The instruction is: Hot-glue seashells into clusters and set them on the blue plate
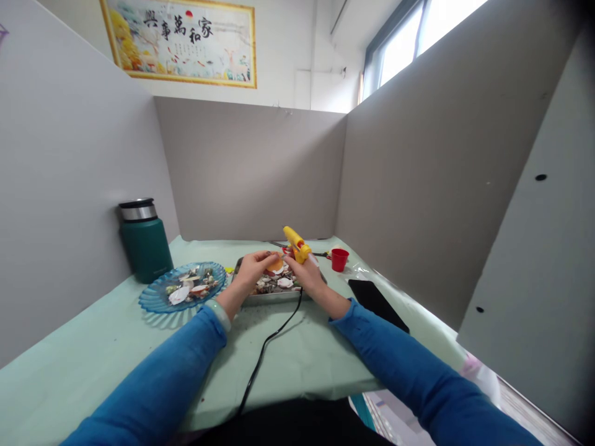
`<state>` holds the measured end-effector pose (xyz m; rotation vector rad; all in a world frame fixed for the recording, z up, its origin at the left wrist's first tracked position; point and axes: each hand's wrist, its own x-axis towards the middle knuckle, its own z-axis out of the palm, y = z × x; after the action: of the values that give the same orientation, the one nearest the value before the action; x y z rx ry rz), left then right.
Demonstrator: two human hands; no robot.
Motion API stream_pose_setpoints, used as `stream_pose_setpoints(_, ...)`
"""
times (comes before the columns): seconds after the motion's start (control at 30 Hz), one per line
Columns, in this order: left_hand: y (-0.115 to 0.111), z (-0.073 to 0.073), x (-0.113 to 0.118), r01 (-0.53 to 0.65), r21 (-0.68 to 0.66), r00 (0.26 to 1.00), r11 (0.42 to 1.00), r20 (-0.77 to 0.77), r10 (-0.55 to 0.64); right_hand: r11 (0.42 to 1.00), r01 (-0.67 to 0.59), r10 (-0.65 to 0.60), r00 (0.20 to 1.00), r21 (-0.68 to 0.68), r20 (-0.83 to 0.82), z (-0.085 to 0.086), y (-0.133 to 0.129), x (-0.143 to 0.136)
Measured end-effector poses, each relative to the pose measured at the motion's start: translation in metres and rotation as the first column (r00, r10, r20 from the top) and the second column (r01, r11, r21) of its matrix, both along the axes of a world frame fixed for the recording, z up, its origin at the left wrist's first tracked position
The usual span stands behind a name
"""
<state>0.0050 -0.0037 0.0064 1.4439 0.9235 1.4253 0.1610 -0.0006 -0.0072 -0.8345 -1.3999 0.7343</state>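
Over a metal tray [264,299] of shells, my left hand [253,268] is closed, pinching an orange shell [275,265] between thumb and fingers. Close beside it, my right hand [307,274] is wrapped round a yellow hot glue gun [296,241], whose body tilts up and to the left. The right fingertips come near the orange shell; whether they touch it I cannot tell. Below the right hand a black cord [266,344] runs across the table toward me. White and mottled shells [284,282] show in the tray under both hands.
A blue scalloped glass plate [151,303] with shells stands at left, before a green bottle [145,244]. To the right are a red cup [339,260] and a black phone-like slab [377,303]. Grey partitions [251,167] enclose the green-covered table [279,365].
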Motion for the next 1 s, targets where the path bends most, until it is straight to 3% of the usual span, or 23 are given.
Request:
stream_pose_setpoints(0.27,0.0012,-0.0011,-0.0006,0.026,0.016,0.999,1.000,-0.022,-0.025,0.990,-0.071,0.058,0.993,-0.126,-0.103,0.0060,-0.0055,-0.0005)
stream_pose_setpoints(0.7,-0.0019,0.0002,-0.0022,0.045,0.011,0.998,0.999,-0.043,-0.045,0.989,-0.088,0.078,0.993,-0.119,-0.086,0.0039,-0.0038,-0.0010)
stream_pose_setpoints(0.9,0.0001,0.0000,-0.0023,0.021,-0.069,0.998,0.997,0.057,-0.017,0.982,-0.134,0.126,0.990,-0.132,-0.064,0.0007,0.0020,0.0001)
stream_pose_setpoints(1.0,0.0063,-0.0022,-0.0059,-0.069,-0.125,0.984,0.990,0.152,0.088,0.988,-0.109,0.103,0.993,-0.107,-0.062,0.0014,0.0002,0.0004)
